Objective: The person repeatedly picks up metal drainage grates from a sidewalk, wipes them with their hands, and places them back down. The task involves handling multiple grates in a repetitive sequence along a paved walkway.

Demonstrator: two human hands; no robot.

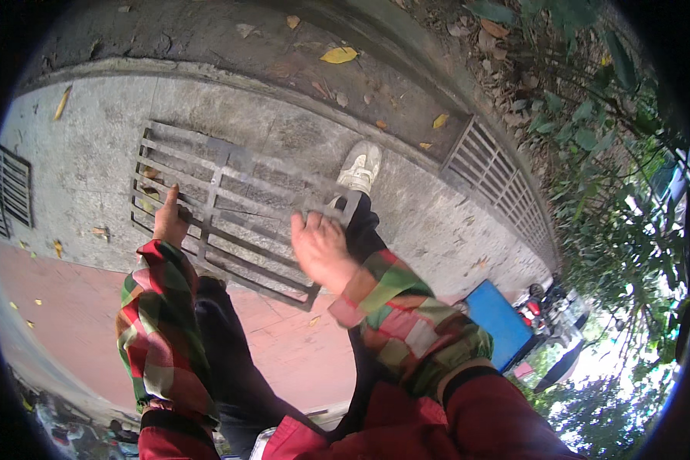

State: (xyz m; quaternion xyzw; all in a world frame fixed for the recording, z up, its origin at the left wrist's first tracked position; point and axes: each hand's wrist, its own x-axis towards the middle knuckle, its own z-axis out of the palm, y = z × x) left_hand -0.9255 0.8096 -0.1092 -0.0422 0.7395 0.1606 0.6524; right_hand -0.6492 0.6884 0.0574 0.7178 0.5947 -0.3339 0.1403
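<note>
A rectangular metal drain grate (211, 198) with long parallel bars is held in front of me over the concrete strip, slightly blurred on its right side. My left hand (171, 223) grips its bars near the left end, thumb pointing up along them. At the right end my right hand (324, 247) has its fingers curled over the bars. Patterned sleeve covers in red and green reach both wrists. Dry leaves show through the bars at the left. Whether the grate touches the ground anywhere cannot be made out.
My light shoe (361, 167) stands beyond the grate's right end. A sunken channel (207, 40) with fallen leaves runs along the far side, partly covered by another grate (497, 164). More grates (14, 187) lie far left. Shrubs (598, 135) and a blue cargo box (497, 325) are right.
</note>
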